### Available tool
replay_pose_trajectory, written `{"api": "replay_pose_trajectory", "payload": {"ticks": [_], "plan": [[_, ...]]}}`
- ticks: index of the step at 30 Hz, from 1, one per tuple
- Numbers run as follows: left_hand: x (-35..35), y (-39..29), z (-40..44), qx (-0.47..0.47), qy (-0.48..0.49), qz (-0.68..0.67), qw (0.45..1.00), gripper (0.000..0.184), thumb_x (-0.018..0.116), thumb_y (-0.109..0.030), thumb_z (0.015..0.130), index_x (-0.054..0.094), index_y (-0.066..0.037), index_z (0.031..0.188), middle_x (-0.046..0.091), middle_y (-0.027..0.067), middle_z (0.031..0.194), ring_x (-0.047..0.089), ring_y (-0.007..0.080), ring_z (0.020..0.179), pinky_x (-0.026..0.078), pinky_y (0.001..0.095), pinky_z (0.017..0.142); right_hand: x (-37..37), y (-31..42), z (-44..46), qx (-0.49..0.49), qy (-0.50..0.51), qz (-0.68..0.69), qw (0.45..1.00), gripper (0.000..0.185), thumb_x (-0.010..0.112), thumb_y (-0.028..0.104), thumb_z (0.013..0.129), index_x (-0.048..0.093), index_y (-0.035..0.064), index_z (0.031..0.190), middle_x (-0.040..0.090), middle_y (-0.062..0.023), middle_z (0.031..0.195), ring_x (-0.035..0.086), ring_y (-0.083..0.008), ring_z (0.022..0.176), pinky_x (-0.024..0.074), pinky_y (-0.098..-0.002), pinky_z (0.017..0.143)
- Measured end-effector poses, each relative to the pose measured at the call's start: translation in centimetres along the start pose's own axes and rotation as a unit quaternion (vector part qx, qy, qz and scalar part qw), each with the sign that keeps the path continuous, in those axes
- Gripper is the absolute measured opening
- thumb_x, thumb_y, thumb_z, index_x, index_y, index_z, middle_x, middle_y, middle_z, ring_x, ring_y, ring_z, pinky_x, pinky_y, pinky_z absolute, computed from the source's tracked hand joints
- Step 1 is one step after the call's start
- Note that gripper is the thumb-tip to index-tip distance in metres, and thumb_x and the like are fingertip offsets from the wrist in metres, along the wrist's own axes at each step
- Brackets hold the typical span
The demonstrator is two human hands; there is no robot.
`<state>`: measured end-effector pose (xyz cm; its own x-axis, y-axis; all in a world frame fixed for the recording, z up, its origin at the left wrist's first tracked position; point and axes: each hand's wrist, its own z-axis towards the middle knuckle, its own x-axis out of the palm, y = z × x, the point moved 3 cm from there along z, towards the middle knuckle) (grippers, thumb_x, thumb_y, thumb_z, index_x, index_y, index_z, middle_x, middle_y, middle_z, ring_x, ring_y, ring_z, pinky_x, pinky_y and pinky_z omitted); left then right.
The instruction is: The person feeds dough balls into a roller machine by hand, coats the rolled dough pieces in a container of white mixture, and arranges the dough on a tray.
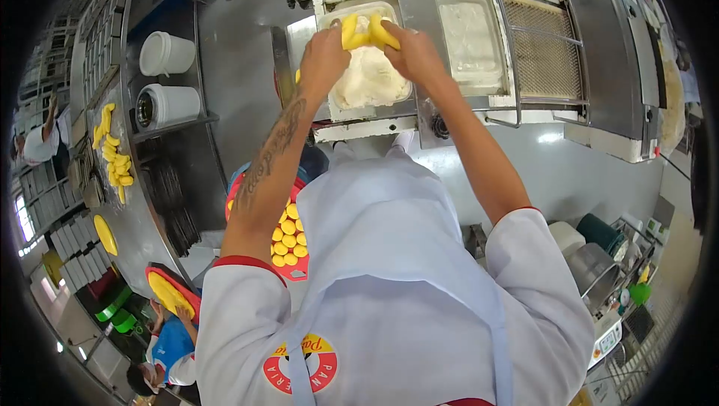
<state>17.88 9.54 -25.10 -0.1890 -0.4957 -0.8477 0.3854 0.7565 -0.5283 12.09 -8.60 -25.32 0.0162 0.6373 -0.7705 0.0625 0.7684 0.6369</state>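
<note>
A strip of yellow dough (361, 38) bends between my two hands, above a tub of white flour (371, 80) set in the machine's frame. My left hand (326, 58) is closed around the strip's left end, and my right hand (413, 52) grips its right end. The fingers partly cover the dough, so I cannot tell whether it is one continuous piece. Below my left forearm, a red tray (298, 271) holds several round yellow dough pieces (290, 234).
A second floury tray (472, 43) and a mesh conveyor belt (543, 46) extend to the right. On the left, a metal table (142, 215) carries yellow dough strips (112, 155), beside a rack with white buckets (166, 54). A co-worker (171, 346) handles dough at lower left.
</note>
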Motion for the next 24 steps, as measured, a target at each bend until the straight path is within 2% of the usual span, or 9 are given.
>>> {"api": "replay_pose_trajectory", "payload": {"ticks": [5, 7, 8, 10, 12, 14, 15, 20, 24], "plan": [[9.7, 3.8, -3.7, -0.098, 0.268, 0.05, 0.957, 0.025, 0.069, -0.008, 0.078, 0.068, 0.001, 0.101, 0.07, 0.0243, 0.099, 0.069, 0.0389, 0.096, 0.055, 0.0459, 0.083, 11.1, -5.6, -1.2, -0.053, 0.22, -0.154, 0.962, 0.013, 0.065, 0.013, 0.079, 0.073, 0.0035, 0.083, 0.07, -0.0257, 0.09, 0.069, -0.0395, 0.088, 0.0549, -0.0494, 0.078], [9.8, 5.5, -2.6, -0.07, 0.19, -0.072, 0.977, 0.035, 0.08, -0.021, 0.069, 0.071, 0.0, 0.095, 0.072, 0.0212, 0.087, 0.071, 0.0371, 0.085, 0.057, 0.0435, 0.075, 8.8, -6.0, -0.2, -0.077, 0.173, -0.106, 0.976, 0.026, 0.064, 0.017, 0.082, 0.071, 0.0004, 0.101, 0.072, -0.0216, 0.094, 0.069, -0.0408, 0.087, 0.055, -0.047, 0.076], [8.4, 7.2, -2.2, -0.05, 0.145, -0.033, 0.988, 0.04, 0.083, -0.024, 0.063, 0.071, 0.0, 0.093, 0.072, 0.0189, 0.08, 0.07, 0.0341, 0.076, 0.057, 0.0419, 0.07, 6.2, -2.8, 0.5, 0.02, 0.192, -0.005, 0.981, 0.035, 0.063, 0.018, 0.085, 0.067, 0.001, 0.115, 0.072, -0.0199, 0.092, 0.07, -0.0335, 0.077, 0.0556, -0.0425, 0.07], [0.7, 7.3, -2.8, -0.262, 0.105, -0.269, 0.921, 0.04, 0.081, -0.023, 0.065, 0.07, 0.0, 0.095, 0.071, 0.0147, 0.076, 0.069, 0.0274, 0.071, 0.055, 0.0377, 0.066, 4.1, -2.7, 1.8, 0.112, 0.188, 0.133, 0.967, 0.042, 0.063, 0.017, 0.088, 0.063, -0.0036, 0.124, 0.073, -0.0158, 0.088, 0.069, -0.0174, 0.064, 0.0547, -0.0321, 0.056], [-5.1, 10.5, -5.5, -0.293, -0.033, -0.363, 0.884, 0.052, 0.083, -0.019, 0.067, 0.065, 0.002, 0.112, 0.071, 0.0172, 0.1, 0.07, 0.02, 0.085, 0.055, 0.0342, 0.071, 3.4, 2.6, 2.7, 0.156, 0.176, 0.26, 0.937, 0.039, 0.06, 0.018, 0.093, 0.061, -0.0058, 0.124, 0.071, -0.0144, 0.097, 0.069, -0.0195, 0.066, 0.0583, -0.0294, 0.055], [-9.1, 15.2, -9.0, -0.319, -0.118, -0.63, 0.698, 0.053, 0.082, -0.009, 0.075, 0.06, 0.002, 0.122, 0.068, 0.0137, 0.111, 0.067, 0.021, 0.097, 0.055, 0.0333, 0.077, 5.1, 8.7, 4.3, 0.157, 0.174, 0.269, 0.934, 0.036, 0.057, 0.018, 0.095, 0.061, -0.0059, 0.122, 0.07, -0.0125, 0.097, 0.069, -0.018, 0.074, 0.0601, -0.0295, 0.058], [-10.0, 18.3, -10.3, -0.305, -0.184, -0.717, 0.599, 0.053, 0.081, -0.006, 0.078, 0.058, 0.002, 0.124, 0.068, 0.012, 0.111, 0.067, 0.0217, 0.098, 0.055, 0.0334, 0.079, 7.7, 11.8, 6.0, 0.107, 0.188, 0.279, 0.936, 0.036, 0.057, 0.018, 0.095, 0.061, -0.0059, 0.122, 0.07, -0.0124, 0.098, 0.069, -0.0181, 0.075, 0.0603, -0.0296, 0.059], [-27.1, 33.1, -19.1, -0.222, -0.448, -0.677, 0.54, 0.038, 0.063, -0.019, 0.096, 0.055, -0.001, 0.13, 0.066, 0.0127, 0.115, 0.068, 0.0228, 0.096, 0.061, 0.0341, 0.076, 19.7, 33.6, 14.0, -0.004, 0.308, 0.329, 0.893, 0.056, 0.059, 0.034, 0.094, 0.05, -0.0038, 0.134, 0.067, -0.0124, 0.11, 0.069, -0.0208, 0.087, 0.0581, -0.0325, 0.073], [-40.5, 48.2, -25.2, 0.016, -0.518, -0.679, 0.52, 0.053, 0.056, -0.046, 0.097, 0.054, -0.009, 0.135, 0.058, 0.009, 0.137, 0.052, 0.0302, 0.127, 0.034, 0.0496, 0.112, 32.1, 56.0, 19.2, -0.052, 0.381, 0.313, 0.868, 0.083, 0.06, 0.055, 0.093, 0.035, -0.0009, 0.149, 0.064, -0.0121, 0.12, 0.067, -0.0233, 0.098, 0.055, -0.0358, 0.085]]}}
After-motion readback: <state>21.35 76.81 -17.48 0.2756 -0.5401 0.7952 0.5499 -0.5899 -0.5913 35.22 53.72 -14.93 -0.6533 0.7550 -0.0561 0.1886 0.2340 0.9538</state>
